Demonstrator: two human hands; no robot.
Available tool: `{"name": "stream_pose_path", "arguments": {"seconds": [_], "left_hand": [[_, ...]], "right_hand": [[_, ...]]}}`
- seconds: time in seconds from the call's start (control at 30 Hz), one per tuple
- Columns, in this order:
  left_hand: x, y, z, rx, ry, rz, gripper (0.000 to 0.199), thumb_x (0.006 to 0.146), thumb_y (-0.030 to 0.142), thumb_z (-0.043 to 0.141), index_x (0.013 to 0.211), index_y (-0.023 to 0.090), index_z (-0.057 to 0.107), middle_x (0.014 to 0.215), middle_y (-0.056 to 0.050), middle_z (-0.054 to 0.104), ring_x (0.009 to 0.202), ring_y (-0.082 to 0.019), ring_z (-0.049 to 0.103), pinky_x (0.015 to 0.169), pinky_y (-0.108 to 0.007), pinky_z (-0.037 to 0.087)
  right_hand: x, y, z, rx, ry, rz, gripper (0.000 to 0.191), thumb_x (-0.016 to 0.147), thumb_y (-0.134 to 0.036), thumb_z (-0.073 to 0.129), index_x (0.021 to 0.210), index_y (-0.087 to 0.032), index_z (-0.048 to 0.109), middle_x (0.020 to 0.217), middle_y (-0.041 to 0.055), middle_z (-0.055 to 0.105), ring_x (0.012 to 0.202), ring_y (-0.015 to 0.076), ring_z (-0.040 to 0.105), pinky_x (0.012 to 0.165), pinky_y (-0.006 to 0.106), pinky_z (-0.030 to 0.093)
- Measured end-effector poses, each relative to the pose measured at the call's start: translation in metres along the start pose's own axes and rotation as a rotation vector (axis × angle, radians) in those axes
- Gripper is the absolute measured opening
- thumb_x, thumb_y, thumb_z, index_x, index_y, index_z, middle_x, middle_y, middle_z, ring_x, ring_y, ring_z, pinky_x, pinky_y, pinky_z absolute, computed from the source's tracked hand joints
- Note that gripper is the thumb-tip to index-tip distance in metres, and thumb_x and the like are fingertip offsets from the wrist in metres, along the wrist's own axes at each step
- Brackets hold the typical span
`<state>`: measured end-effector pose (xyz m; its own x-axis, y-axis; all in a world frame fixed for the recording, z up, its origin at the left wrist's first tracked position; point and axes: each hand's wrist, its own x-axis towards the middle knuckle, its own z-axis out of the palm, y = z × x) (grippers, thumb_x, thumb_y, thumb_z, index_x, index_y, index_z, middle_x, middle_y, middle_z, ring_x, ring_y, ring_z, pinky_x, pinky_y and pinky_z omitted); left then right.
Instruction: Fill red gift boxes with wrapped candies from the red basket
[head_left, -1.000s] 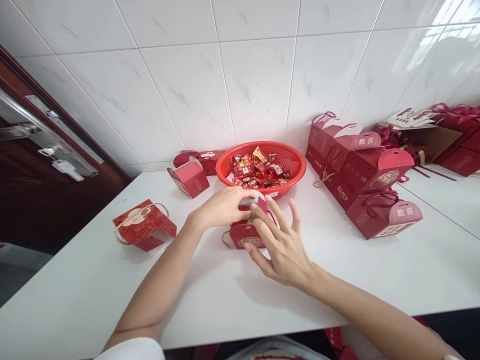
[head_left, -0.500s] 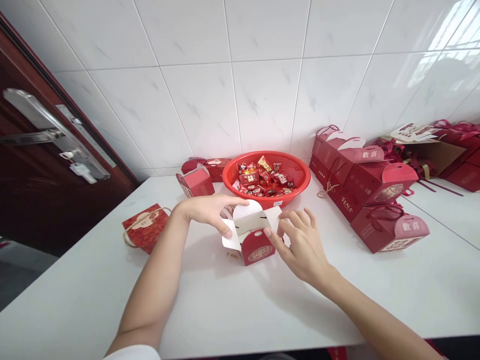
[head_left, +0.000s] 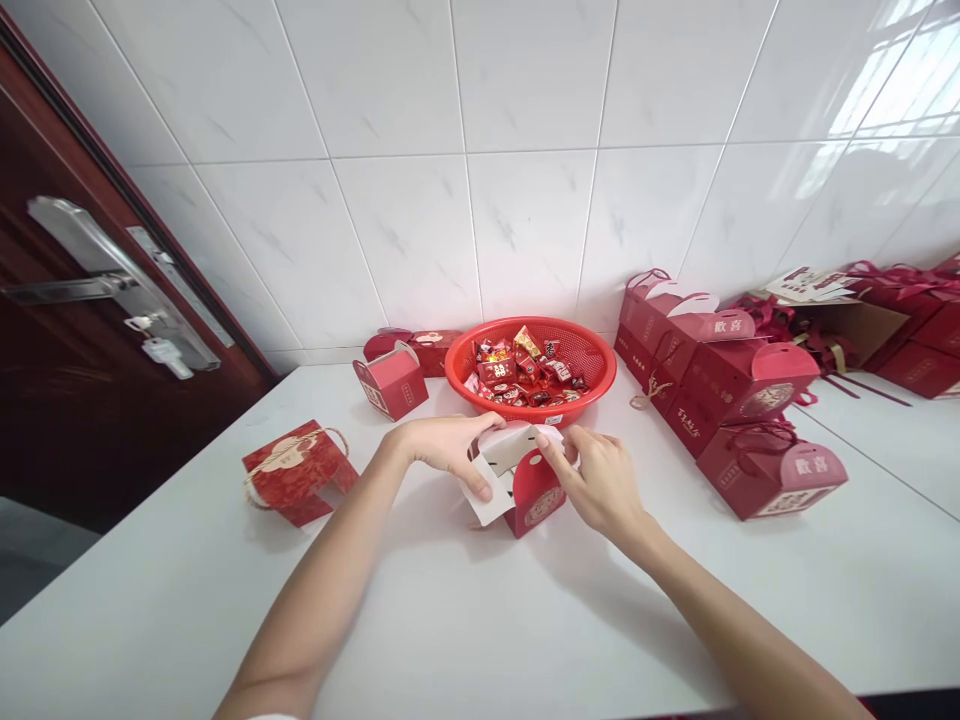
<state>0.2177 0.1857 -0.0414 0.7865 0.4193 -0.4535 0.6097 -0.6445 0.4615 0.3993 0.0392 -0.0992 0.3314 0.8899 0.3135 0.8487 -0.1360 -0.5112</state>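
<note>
A small red gift box (head_left: 538, 500) with a white inside stands partly open on the table, in front of the candy basket. My left hand (head_left: 448, 452) holds it from the left, thumb on the white side flap and fingers behind the back panel. My right hand (head_left: 600, 478) grips the box's right side, its thumb on the right flap near the top and its fingers curled behind. The right fingertips are partly hidden. To the left, a patterned red box with a rope handle (head_left: 304, 472) lies on the table, close to my left forearm.
Behind the box, a red plastic basket (head_left: 604, 368) holds several wrapped candies (head_left: 525, 368). A red box (head_left: 391, 382) stands left of it. Several red gift boxes (head_left: 739, 385) line the right, with an open cardboard carton (head_left: 870, 330) beyond. Tiled wall behind; a door (head_left: 67, 400) at left.
My right hand has closed in on the box and folded its right flap inward. The box has turned slightly and shifted right, with my left hand following. The view has tilted up a little.
</note>
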Motion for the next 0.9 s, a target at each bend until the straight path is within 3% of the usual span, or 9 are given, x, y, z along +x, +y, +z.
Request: {"name": "stream_pose_path", "arguments": {"seconds": [0.1, 0.2, 0.3, 0.5, 0.6, 0.7, 0.9], "left_hand": [[-0.004, 0.008, 0.001, -0.007, 0.007, -0.054, 0.101, 0.062, 0.055, 0.080, 0.149, 0.027, 0.037, 0.124, -0.006, 0.064, 0.107, -0.027, 0.063, 0.080, -0.029, 0.049], [-0.009, 0.013, 0.001, 0.012, 0.027, -0.088, 0.107, 0.063, 0.055, 0.079, 0.156, 0.031, 0.029, 0.131, -0.007, 0.062, 0.112, -0.029, 0.062, 0.081, -0.030, 0.049], [-0.011, 0.013, 0.003, 0.004, 0.048, -0.096, 0.112, 0.061, 0.059, 0.080, 0.157, 0.033, 0.029, 0.138, -0.008, 0.059, 0.117, -0.031, 0.060, 0.081, -0.031, 0.049], [-0.011, 0.012, 0.006, -0.029, 0.096, -0.104, 0.105, 0.057, 0.054, 0.084, 0.151, 0.034, 0.041, 0.125, -0.007, 0.066, 0.110, -0.033, 0.063, 0.079, -0.032, 0.049], [-0.011, 0.010, 0.007, -0.028, 0.096, -0.091, 0.105, 0.053, 0.053, 0.087, 0.147, 0.033, 0.044, 0.119, -0.005, 0.068, 0.106, -0.031, 0.064, 0.078, -0.031, 0.048], [-0.011, 0.008, 0.006, 0.001, 0.085, -0.143, 0.104, 0.051, 0.054, 0.087, 0.145, 0.035, 0.046, 0.108, -0.004, 0.068, 0.097, -0.030, 0.065, 0.069, -0.030, 0.047], [-0.009, 0.005, 0.008, 0.005, 0.133, -0.167, 0.102, 0.048, 0.055, 0.087, 0.141, 0.036, 0.050, 0.109, -0.006, 0.065, 0.096, -0.031, 0.064, 0.071, -0.031, 0.047]], "right_hand": [[0.005, 0.003, 0.000, 0.025, 0.011, 0.072, 0.040, 0.093, -0.055, 0.050, 0.070, -0.024, 0.043, 0.070, 0.0021, 0.066, 0.062, 0.0200, 0.060, 0.067, 0.031, 0.038], [0.004, 0.007, 0.000, 0.104, -0.023, 0.071, 0.023, 0.089, -0.045, 0.056, 0.091, -0.022, 0.059, 0.091, 0.0050, 0.072, 0.079, 0.0229, 0.067, 0.071, 0.032, 0.043], [0.003, 0.011, -0.003, 0.268, -0.090, 0.005, 0.036, 0.091, -0.052, 0.051, 0.104, -0.025, 0.070, 0.101, 0.0065, 0.072, 0.090, 0.0245, 0.067, 0.076, 0.034, 0.048], [0.011, 0.027, -0.020, 0.675, -0.289, -0.010, 0.061, 0.090, -0.069, 0.047, 0.066, -0.019, 0.073, 0.076, 0.0069, 0.071, 0.074, 0.0231, 0.065, 0.070, 0.032, 0.052], [0.013, 0.041, -0.021, 0.694, -0.323, -0.023, 0.051, 0.077, -0.067, 0.067, 0.056, -0.020, 0.070, 0.090, 0.0107, 0.075, 0.084, 0.0299, 0.069, 0.076, 0.038, 0.055], [0.013, 0.054, -0.015, 0.634, -0.278, 0.014, 0.033, 0.063, -0.059, 0.081, 0.073, -0.027, 0.078, 0.115, 0.0108, 0.074, 0.111, 0.0382, 0.066, 0.094, 0.048, 0.053], [0.009, 0.066, -0.010, 0.550, -0.345, -0.004, 0.039, 0.060, -0.049, 0.083, 0.096, -0.034, 0.077, 0.130, 0.0075, 0.068, 0.125, 0.0379, 0.059, 0.105, 0.052, 0.047]]}}
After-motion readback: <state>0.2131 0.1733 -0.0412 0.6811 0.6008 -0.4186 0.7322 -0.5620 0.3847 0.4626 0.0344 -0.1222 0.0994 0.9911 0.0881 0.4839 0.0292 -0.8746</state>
